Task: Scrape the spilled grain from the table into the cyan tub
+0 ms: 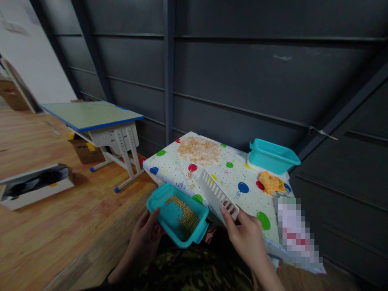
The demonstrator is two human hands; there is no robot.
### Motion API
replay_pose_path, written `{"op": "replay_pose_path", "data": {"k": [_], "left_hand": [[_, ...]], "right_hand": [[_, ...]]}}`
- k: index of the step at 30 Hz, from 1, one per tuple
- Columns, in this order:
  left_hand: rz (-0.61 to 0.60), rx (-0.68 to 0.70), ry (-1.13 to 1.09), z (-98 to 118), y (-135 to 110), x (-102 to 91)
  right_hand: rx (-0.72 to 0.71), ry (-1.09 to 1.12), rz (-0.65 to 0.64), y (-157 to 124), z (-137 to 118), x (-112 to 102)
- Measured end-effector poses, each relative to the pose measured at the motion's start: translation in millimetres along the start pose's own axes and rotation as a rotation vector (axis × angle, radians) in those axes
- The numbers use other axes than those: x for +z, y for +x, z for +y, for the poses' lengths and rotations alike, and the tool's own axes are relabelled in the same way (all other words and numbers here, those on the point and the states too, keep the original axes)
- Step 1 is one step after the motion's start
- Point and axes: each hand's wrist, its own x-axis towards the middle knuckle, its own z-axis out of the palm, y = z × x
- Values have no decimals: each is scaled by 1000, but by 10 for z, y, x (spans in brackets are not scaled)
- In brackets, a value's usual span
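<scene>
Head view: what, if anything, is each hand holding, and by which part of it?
The left hand holds the teal tub by its near-left rim; the right hand holds the white slotted tray by its near end.

teal container (pixel 171 214): underside hidden; the left hand's (pixel 148 230) fingers partly out of sight beneath it. white slotted tray (pixel 216 194): near end covered by the right hand (pixel 247 232), whose forearm the bottom edge cuts off. bag (pixel 298 234): pixelated, print illegible. open white box (pixel 39 190): dark contents indistinct. carton (pixel 85 151): partly hidden behind desk (pixel 93 113).
</scene>
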Motion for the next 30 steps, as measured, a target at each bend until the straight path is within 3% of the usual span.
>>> {"op": "replay_pose_path", "data": {"k": [9, 21, 25, 30], "left_hand": [[6, 12, 31, 45, 7, 5], [-7, 19, 13, -1, -16, -13], [-18, 20, 4, -5, 7, -31], [-3, 4, 36, -2, 82, -60]], "right_hand": [[-28, 51, -101, 102, -92, 100], [43, 176, -107, 62, -166, 94], [115, 176, -24, 212, -71, 155], [151, 76, 16, 526, 96, 393]]}}
